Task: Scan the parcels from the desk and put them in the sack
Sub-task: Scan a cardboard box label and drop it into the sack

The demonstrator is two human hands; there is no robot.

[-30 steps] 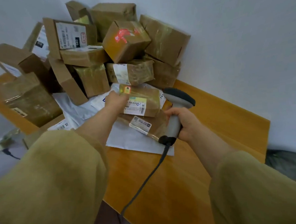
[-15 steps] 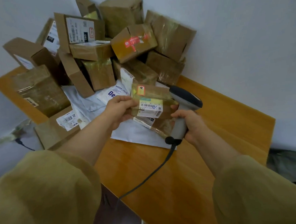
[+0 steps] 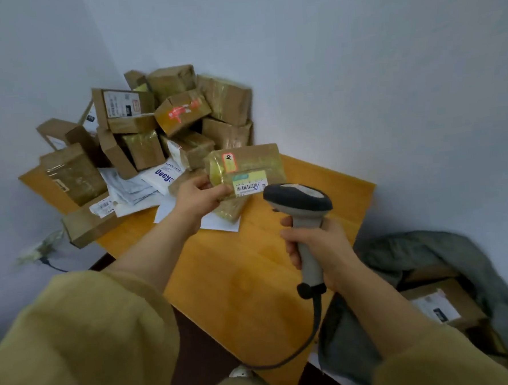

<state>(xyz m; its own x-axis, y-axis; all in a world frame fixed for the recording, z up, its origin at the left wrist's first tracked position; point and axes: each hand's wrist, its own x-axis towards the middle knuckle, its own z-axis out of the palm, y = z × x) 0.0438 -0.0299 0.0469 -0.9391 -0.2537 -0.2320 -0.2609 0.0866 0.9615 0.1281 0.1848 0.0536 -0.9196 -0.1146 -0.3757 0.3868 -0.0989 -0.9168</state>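
Note:
My left hand [image 3: 198, 197] grips a small taped brown parcel [image 3: 246, 164] by its left end and holds it above the wooden desk [image 3: 246, 282]. Its barcode label faces me. My right hand [image 3: 324, 249] grips the handle of a grey barcode scanner [image 3: 299, 203], whose dark head sits just right of and below the label. A grey sack [image 3: 447, 258] lies open on the floor at the right, with a labelled box [image 3: 441, 306] inside it.
A pile of brown cardboard parcels [image 3: 165, 120] and white mail bags [image 3: 139, 187] fills the desk's far corner against the walls. The scanner's cable [image 3: 309, 337] hangs over the desk's near edge. A flat parcel [image 3: 230, 208] lies on white paper under the held one.
My left hand has lifted the parcel off the pile and brought it up and right. My right hand has drawn the scanner back towards me. The camera has pulled back, revealing the sack.

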